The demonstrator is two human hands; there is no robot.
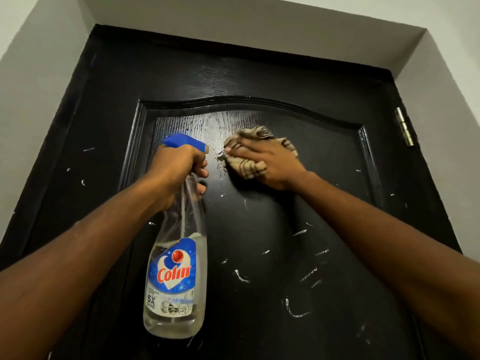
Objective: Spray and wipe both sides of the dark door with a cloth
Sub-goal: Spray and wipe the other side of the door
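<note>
One side of the dark door (285,74) faces us, and the job on it looks only just begun. Near the top of the arched panel (324,178) there is a wet, shiny patch (207,126), so I think some spray is already on.

The right hand (267,162) lies flat on a striped tan cloth (259,132) and presses it onto the panel, just right of the wet patch. Its fingers are stretched out over the cloth, not curled round it.

The left hand (179,162) is closed tight round the neck of a clear Colin spray bottle (176,268), with fingers at the trigger under the blue spray head (181,142). The bottle hangs in front of the left part of the panel, and its nozzle points at the wet patch.

Lots of little white marks (241,276) dot the lower part of the panel and the flat wood around it. None of them look wiped yet. So I think most of this side is left to do. The other side is left too, as far as I can tell, because I cannot see it from here.

The door is black, with a wood grain and a raised, curved edge round the panel. The dry parts look dull and the wet part gleams. It stands in a white wall (39,87), with a metal hinge (404,129) to the right of the panel.
</note>
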